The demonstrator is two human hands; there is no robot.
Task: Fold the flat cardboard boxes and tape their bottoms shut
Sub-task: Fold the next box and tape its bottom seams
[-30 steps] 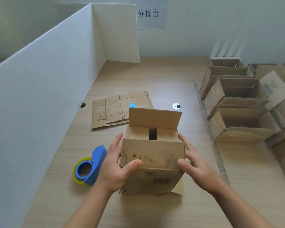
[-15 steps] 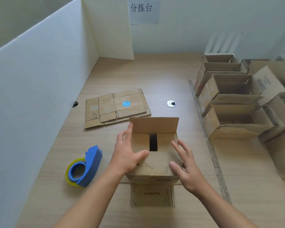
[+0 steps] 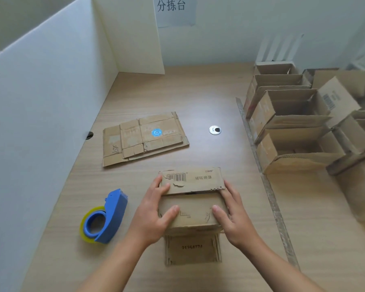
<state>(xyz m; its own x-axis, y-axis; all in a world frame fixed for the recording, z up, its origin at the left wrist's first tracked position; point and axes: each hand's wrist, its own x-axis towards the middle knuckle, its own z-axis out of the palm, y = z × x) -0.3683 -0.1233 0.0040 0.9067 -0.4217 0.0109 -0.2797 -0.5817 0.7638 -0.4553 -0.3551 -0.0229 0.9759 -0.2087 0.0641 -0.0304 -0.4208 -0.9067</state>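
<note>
Left hand (image 3: 154,216), right hand (image 3: 234,213) pressing flat on box (image 3: 191,209) flaps, fingers straight, gripping nothing. Box sitting front-centre on worktop (image 3: 198,98). Seam (image 3: 192,193) running left-right. Tape dispenser (image 3: 105,218) lying left of box, nearer left hand.

1. The pale wood-grain desk (image 3: 198,98) runs back to the far wall. A grey metal strip (image 3: 269,190) lies along it towards the right.
2. A stack of flattened brown cardboard boxes (image 3: 144,138) lies left of centre, well apart from a round silver disc (image 3: 215,130) set in the surface.
3. A blue tape dispenser with a yellowish roll (image 3: 104,218) sits at the near left.
4. A small brown cardboard box (image 3: 194,216) stands in the near middle, its upper flaps folded over and one flap lying flat on the desk.
5. Open folded cardboard boxes (image 3: 293,148) crowd the area right of the strip.
</note>
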